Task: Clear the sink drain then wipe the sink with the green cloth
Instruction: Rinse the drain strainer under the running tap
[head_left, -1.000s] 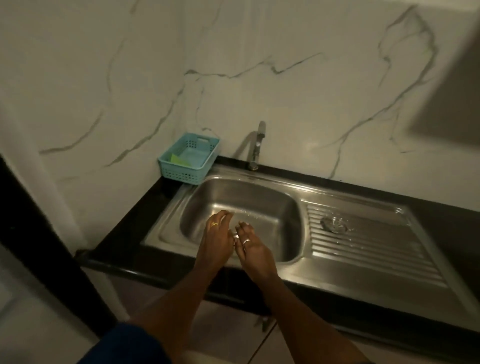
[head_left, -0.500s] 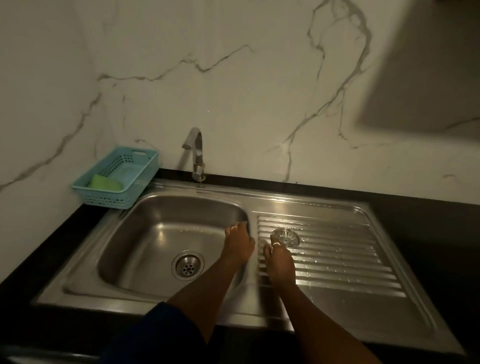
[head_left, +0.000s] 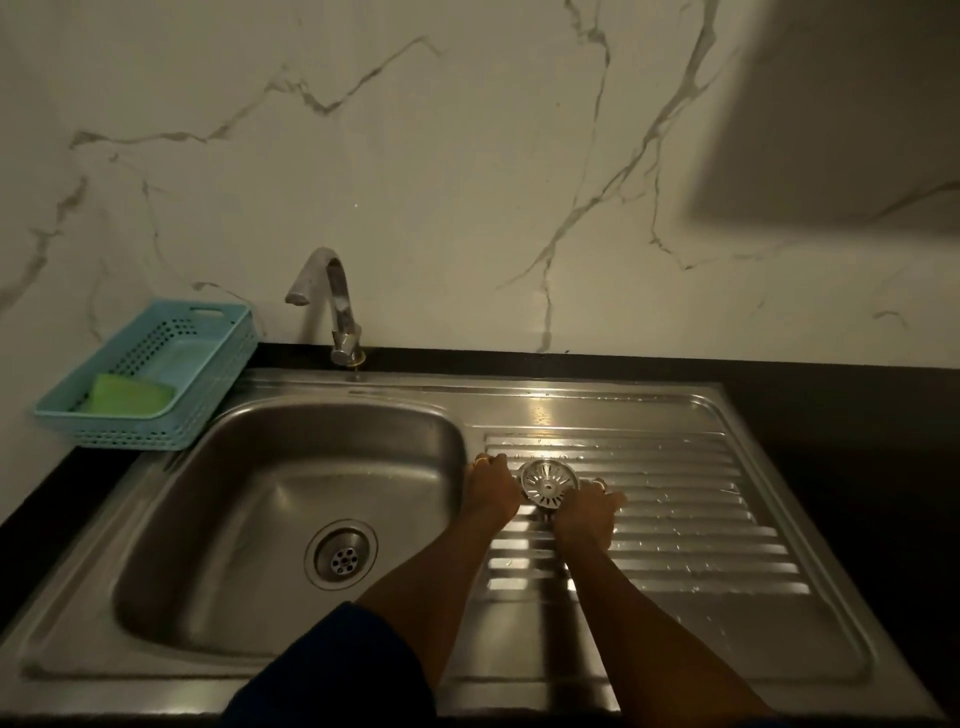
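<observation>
Across the back, a white veined marble wall (head_left: 467, 182). Below it, a black counter (head_left: 857, 415) carrying a steel sink (head_left: 171, 519), with a deep basin at left and a ribbed, water-beaded drainboard (head_left: 701, 545) at right.

In the rear left corner, a pale blue basket (head_left: 208, 395) against the wall, near a curved faucet (head_left: 337, 301). Inside the basket, toward its near end: the green cloth (head_left: 130, 397), folded, untouched, well apart from both hands.

On the basin floor, an open drain (head_left: 341, 558), holes uncovered.

Out on the drainboard, just right of the basin's edge: the round metal strainer (head_left: 549, 484). Close on either side, the left hand (head_left: 491, 491) with fingers curled, and the right hand (head_left: 584, 514) at the lower right rim. Impossible to tell whether gripping, merely touching or apart from it, with the fingertips hidden behind the knuckles.

Judging by looks: strainer light, rigid, wet and probably slippery, best pinched at the rim or the centre knob. Cloth probably soft, light and limp, best gathered from above in a full grasp, not by one corner.

Drain step apparently near done; wiping not yet begun.
</observation>
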